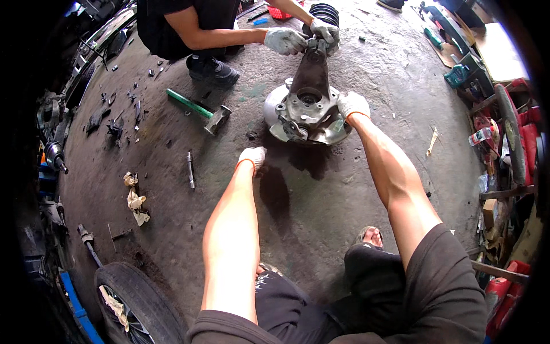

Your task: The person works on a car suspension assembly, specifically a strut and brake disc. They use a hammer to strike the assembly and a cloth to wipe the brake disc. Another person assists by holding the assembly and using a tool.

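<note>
A metal steering knuckle [308, 106] with a round brake disc [274, 109] under it sits on the floor ahead of me. My right hand [353, 105], in a white glove, grips the knuckle's right side. My left hand [252, 157], also gloved, hangs below and left of the disc, apart from it. Its fingers are curled, and whatever they hold, if anything, is hidden. Across from me a co-worker's gloved hands [303, 39] work at the knuckle's narrow upper end, beside a black coil spring [325, 12].
A green-handled hammer [197, 109] and a socket bar [191, 170] lie on the left floor, near crumpled gloves [135, 202]. A wheel [137, 304] stands at the lower left. Wooden and red clutter [515, 143] lines the right side. A red basket [283, 10] is behind.
</note>
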Motion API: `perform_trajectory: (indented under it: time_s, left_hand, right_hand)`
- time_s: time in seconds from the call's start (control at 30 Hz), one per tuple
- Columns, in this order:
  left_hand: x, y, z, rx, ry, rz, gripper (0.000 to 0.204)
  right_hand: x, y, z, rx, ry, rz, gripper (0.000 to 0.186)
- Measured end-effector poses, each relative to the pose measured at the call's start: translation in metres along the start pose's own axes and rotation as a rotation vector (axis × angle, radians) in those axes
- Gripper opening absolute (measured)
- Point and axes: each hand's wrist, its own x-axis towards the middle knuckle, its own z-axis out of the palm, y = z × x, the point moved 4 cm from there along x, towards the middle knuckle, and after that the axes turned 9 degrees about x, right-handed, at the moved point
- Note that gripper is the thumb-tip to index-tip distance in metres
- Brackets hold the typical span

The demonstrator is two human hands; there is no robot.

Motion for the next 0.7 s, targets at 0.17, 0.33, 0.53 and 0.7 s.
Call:
perform_trajectory:
  time_s: [0.17,0.33,0.53,0.7]
  left_hand:
    - [-0.009,0.006,0.003,-0.213,-0.040,-0.094,0.032]
    - [-0.020,0.011,0.005,-0.405,-0.060,-0.293,0.032]
    - [-0.017,0.005,0.004,-0.416,-0.088,-0.315,0.039]
    - [-0.030,0.023,0.000,-0.287,-0.057,-0.260,0.037]
  right_hand:
    - [0.004,0.006,0.004,0.000,0.002,-0.005,0.050]
    - [0.001,0.003,0.002,-0.006,-0.014,0.003,0.051]
    - [0.003,0.003,0.003,0.002,-0.015,-0.003,0.051]
    - [0.003,0.011,0.002,-0.004,0.001,-0.013,0.051]
